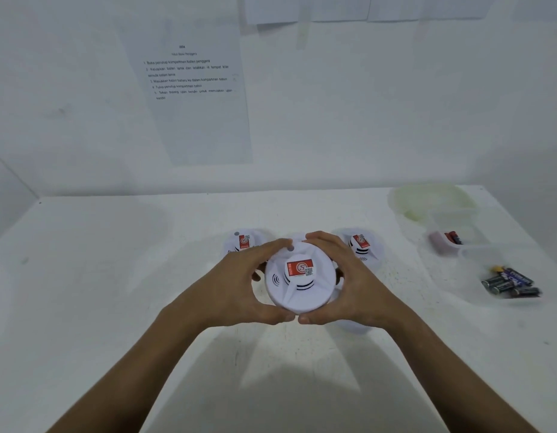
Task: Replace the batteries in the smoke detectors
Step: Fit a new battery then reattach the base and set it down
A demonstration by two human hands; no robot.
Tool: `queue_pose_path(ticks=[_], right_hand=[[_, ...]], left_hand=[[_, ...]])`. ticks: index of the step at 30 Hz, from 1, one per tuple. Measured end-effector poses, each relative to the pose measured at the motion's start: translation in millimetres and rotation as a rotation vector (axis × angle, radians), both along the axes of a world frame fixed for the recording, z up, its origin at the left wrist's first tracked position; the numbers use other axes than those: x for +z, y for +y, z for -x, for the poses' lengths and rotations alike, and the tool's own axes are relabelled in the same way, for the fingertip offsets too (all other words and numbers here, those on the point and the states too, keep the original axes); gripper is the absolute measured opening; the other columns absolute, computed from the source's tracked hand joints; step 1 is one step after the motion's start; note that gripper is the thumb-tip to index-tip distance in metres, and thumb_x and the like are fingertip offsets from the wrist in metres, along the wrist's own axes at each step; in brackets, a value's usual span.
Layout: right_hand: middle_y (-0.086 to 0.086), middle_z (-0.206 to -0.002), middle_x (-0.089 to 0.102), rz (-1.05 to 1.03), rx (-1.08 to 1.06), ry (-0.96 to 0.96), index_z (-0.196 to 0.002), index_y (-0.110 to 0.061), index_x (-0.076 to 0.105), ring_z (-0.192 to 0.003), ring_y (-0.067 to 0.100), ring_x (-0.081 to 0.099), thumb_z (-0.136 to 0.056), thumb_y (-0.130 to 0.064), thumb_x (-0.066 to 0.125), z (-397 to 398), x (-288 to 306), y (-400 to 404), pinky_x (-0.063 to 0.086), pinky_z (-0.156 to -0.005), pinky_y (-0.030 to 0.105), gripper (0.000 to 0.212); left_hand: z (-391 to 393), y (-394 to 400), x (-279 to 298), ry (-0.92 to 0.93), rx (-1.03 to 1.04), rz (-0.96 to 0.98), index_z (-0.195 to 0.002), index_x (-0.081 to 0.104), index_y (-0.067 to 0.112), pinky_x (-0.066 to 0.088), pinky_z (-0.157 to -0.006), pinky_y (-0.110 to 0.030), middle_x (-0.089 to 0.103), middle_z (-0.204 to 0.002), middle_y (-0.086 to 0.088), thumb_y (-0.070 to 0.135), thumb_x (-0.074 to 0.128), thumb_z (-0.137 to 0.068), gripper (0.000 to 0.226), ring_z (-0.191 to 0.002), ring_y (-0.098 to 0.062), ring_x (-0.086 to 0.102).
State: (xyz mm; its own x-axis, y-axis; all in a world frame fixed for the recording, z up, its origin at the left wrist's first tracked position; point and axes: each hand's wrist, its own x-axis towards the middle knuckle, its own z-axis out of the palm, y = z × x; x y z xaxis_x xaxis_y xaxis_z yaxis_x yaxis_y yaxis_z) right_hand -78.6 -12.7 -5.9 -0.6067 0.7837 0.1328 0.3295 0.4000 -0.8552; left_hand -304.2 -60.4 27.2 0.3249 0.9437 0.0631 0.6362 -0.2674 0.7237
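Observation:
A round white smoke detector [297, 285] with a red label is held above the table, face up. My left hand [239, 287] grips its left rim and my right hand [352, 285] grips its right rim, thumbs meeting at the near edge. Two more white smoke detectors stand on the table behind it, one at the left [244, 242] and one at the right [361, 245], partly hidden by my fingers. A white shape [355, 326] shows under my right wrist. Several dark batteries [511, 282] lie in a clear container at the right.
A clear container [442, 242] holding a few red and dark batteries sits at the back right, with a translucent lid [433, 198] behind it. A printed instruction sheet [192, 89] hangs on the wall. The white table [114, 276] ends at the wall.

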Motion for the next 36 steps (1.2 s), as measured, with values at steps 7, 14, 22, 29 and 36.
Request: queue_pose_path(ticks=[7,14,22,29,36], right_hand=[[-0.036,-0.138,0.033,-0.007,-0.003,-0.034,-0.137,-0.035,0.038,-0.132,-0.009,0.029,-0.051,-0.036,0.092,5.3,-0.1,-14.7,0.040,-0.110,0.034,0.101],[-0.044,-0.129,0.029,-0.067,0.021,-0.081,-0.131,-0.049,0.036,-0.135,0.002,0.030,-0.052,-0.046,0.091,10.5,-4.7,-22.7,0.042,-0.109,0.045,0.097],[-0.037,-0.124,0.037,-0.011,0.007,-0.056,-0.130,-0.047,0.040,-0.124,-0.002,0.040,-0.053,-0.038,0.094,16.3,-6.2,-25.2,0.047,-0.102,0.025,0.094],[-0.037,-0.124,0.039,0.011,-0.002,-0.029,-0.133,-0.038,0.041,-0.124,-0.002,0.042,-0.055,-0.034,0.094,17.7,-6.5,-26.1,0.044,-0.099,0.018,0.095],[-0.034,-0.127,0.039,0.012,-0.029,-0.031,-0.132,-0.042,0.041,-0.124,-0.002,0.042,-0.053,-0.038,0.093,17.3,-7.2,-27.6,0.045,-0.097,0.015,0.095]], left_hand=[[7.0,-9.3,-9.3,-0.040,0.033,0.056,-0.136,0.046,0.042,0.055,-0.085,-0.027,0.061,-0.122,0.021,0.050,0.088,-0.058,0.089,-0.109,-0.009,0.059],[13.0,-17.8,-18.9,-0.068,0.057,0.090,-0.138,0.045,0.041,0.055,-0.085,-0.028,0.063,-0.119,0.019,0.046,0.089,-0.057,0.092,-0.106,-0.012,0.060],[19.7,-19.7,-21.1,-0.050,0.074,0.102,-0.137,0.045,0.044,0.056,-0.085,-0.028,0.064,-0.116,0.020,0.051,0.088,-0.055,0.093,-0.104,-0.011,0.061],[21.7,-19.8,-23.6,-0.056,0.082,0.114,-0.137,0.044,0.045,0.056,-0.084,-0.026,0.062,-0.117,0.022,0.054,0.087,-0.053,0.095,-0.103,-0.008,0.060],[19.7,-19.3,-23.1,-0.068,0.070,0.112,-0.138,0.043,0.044,0.055,-0.082,-0.021,0.062,-0.115,0.025,0.050,0.089,-0.054,0.096,-0.101,-0.005,0.060]])
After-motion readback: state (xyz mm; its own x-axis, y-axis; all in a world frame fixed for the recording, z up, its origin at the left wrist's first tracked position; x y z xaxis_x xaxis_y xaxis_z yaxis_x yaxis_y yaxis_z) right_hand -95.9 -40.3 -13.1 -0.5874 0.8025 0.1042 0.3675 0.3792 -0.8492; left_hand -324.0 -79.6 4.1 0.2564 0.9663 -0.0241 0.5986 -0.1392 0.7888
